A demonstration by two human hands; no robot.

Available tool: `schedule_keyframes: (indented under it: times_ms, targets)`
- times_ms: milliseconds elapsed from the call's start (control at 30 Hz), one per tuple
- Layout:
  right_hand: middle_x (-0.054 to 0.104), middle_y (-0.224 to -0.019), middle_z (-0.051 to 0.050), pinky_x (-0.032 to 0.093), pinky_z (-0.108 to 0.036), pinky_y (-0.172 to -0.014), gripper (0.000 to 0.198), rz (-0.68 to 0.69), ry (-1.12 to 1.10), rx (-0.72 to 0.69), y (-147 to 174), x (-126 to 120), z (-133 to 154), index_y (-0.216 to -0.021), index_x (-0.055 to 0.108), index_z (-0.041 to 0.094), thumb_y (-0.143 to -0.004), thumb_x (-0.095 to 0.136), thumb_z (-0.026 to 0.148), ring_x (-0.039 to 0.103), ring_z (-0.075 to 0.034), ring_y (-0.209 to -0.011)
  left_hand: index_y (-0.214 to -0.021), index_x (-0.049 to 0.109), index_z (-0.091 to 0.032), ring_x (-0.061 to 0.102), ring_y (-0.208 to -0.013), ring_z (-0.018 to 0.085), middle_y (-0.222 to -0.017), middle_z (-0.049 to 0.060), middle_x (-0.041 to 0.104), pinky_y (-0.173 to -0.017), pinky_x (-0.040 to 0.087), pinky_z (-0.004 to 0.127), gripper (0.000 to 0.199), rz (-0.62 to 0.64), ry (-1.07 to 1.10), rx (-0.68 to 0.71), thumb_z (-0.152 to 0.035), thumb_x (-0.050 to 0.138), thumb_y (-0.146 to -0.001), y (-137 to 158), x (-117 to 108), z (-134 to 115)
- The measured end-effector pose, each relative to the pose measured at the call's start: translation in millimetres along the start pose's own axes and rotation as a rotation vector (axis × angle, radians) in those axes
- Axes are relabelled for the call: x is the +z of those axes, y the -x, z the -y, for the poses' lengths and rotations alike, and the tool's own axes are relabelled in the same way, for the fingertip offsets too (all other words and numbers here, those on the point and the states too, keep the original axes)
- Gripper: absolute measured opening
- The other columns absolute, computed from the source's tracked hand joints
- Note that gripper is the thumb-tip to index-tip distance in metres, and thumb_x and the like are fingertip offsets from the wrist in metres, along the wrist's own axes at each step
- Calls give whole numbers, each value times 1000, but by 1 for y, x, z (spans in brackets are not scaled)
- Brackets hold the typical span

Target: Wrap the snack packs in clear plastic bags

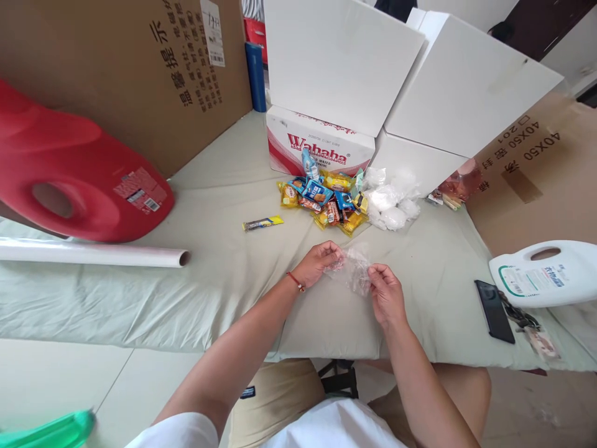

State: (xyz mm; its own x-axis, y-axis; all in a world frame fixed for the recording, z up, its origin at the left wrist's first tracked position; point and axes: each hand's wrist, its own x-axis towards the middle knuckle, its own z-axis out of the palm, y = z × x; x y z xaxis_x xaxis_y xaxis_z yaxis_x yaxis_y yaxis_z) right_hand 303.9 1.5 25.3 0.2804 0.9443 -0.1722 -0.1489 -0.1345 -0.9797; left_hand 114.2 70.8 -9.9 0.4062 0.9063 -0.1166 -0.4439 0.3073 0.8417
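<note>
Between my two hands a clear plastic bag point(351, 271) is held just above the cloth. My left hand point(323, 258) pinches its left side, and a red band circles that wrist. On the opposite side, the fingers of my right hand point(386, 289) are closed on the bag's edge. Beyond the hands lies a pile of wrapped snacks point(319, 191) in blue, yellow and brown packets. Touching its right side is a heap of crumpled clear-and-white plastic bags point(390, 200). One slim yellow-and-dark packet point(262, 223) lies apart, left of the pile.
A white-and-red Wahaha carton point(321, 140) and white boxes point(345, 56) stand behind the pile. To the left are a red jug point(84, 168), a plastic-film roll point(93, 252) and a brown carton point(116, 62). A white bottle point(550, 274) and a phone point(494, 311) lie right.
</note>
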Motion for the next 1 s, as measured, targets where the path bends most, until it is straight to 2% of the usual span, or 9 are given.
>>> schedule_keyframes:
  times_ms: [167, 233, 333, 400, 500, 667, 833, 900, 1000]
  targets:
    - [62, -82, 0, 45, -24, -61, 38, 67, 69, -1, 8, -12, 16, -84, 65, 22, -73, 84, 53, 54, -13, -71, -89, 59, -18, 56, -70, 11, -77, -3, 59, -70, 46, 25, 47, -93, -136, 162, -58, 79, -75, 0, 3, 0]
    - [62, -78, 1, 43, -23, -53, 40, 89, 92, 41, 9, -16, 23, -83, 62, 23, -73, 84, 55, 54, -12, -64, -89, 60, -18, 48, -64, 9, -70, -5, 54, -63, 39, 22, 45, -121, -246, 208, -59, 75, -79, 1, 2, -2]
    - [56, -66, 6, 26, -20, -39, 44, 167, 110, 182, 4, -26, 36, -84, 60, 23, -69, 86, 55, 38, -6, -45, -86, 63, -17, 40, -58, 8, -65, -6, 51, -55, 30, 21, 45, -99, -335, 154, -58, 77, -77, 3, -4, -10]
    - [53, -61, 7, 17, -20, -37, 46, 236, 112, 288, -3, -35, 45, -84, 61, 22, -65, 89, 53, 28, -4, -40, -82, 63, -16, 38, -54, 7, -62, -7, 50, -51, 25, 22, 46, -46, -336, 71, -57, 82, -71, 5, -10, -18]
    - [53, -60, 7, 14, -21, -39, 48, 236, 136, 336, -12, -47, 50, -84, 65, 20, -59, 93, 50, 25, -3, -41, -77, 61, -17, 32, -48, 5, -58, -8, 45, -46, 20, 22, 48, -15, -267, -8, -56, 86, -66, 6, -15, -27]
    - [56, -63, 3, 25, -23, -45, 52, 184, 214, 278, -13, -62, 38, -88, 72, 18, -53, 95, 49, 37, -8, -50, -91, 67, -17, 35, -48, 3, -64, -7, 49, -45, 21, 21, 48, -62, -116, -25, -46, 92, -62, 8, -19, -37]
    - [61, -67, -1, 35, -27, -53, 48, 137, 404, 200, -18, -80, 21, -89, 74, 18, -62, 85, 56, 44, -12, -56, -105, 72, -15, 44, -52, 4, -70, -3, 58, -50, 32, 20, 52, 37, -20, -45, -35, 93, -62, 11, -26, -44]
    - [65, -75, -4, 42, -31, -60, 43, 47, 593, 74, -23, -81, 21, -85, 74, 19, -65, 80, 56, 50, -16, -63, -106, 72, -14, 50, -57, 6, -73, -1, 61, -53, 37, 21, 50, 71, 14, -35, -35, 92, -65, 12, -27, -44]
    - [68, -97, -10, 47, -39, -79, 34, -119, 816, -266, -27, -66, 31, -87, 75, 21, -75, 70, 52, 58, -23, -85, -108, 72, -14, 56, -63, 9, -75, 1, 63, -56, 40, 22, 47, 100, 41, -28, -33, 90, -68, 12, -27, -43]
